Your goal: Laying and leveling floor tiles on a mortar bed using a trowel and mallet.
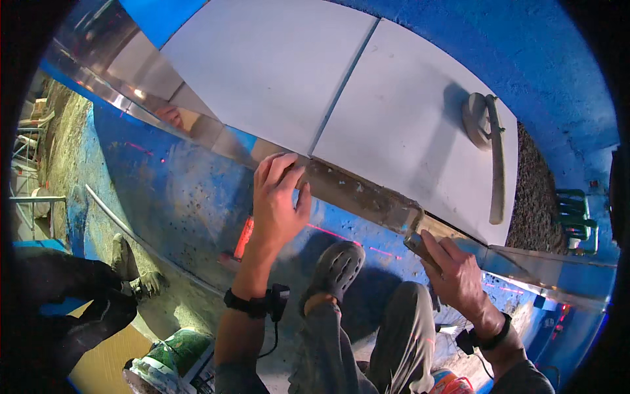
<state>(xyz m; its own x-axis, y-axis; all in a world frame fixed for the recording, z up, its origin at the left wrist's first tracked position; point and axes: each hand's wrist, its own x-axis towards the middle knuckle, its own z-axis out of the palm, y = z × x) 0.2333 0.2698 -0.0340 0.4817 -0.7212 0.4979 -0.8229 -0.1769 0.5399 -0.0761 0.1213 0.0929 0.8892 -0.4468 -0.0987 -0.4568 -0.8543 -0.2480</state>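
Note:
Two large white tiles (394,118) lie side by side, with a narrow dark gap between them. A shiny metal strip (151,108) runs along their near edge, and a brown, smeared section (354,194) of that edge lies between my hands. My left hand (281,200) rests on the edge near the gap, its fingers bent and its thumb apart. To the right, my right hand (456,272) is closed around a small grey, flat-ended tool (415,244) held against the edge. Its exact kind is mostly hidden by my fingers. A dusty mallet (495,171) lies on the right tile.
A blue wall face (190,171) drops below the edge, crossed by a red laser line. A red tool (244,238) is behind my left wrist. Dark gravelly material (535,197) and green plastic pieces (581,223) lie right. Another person's legs (72,295) and a green bag (177,351) are at lower left.

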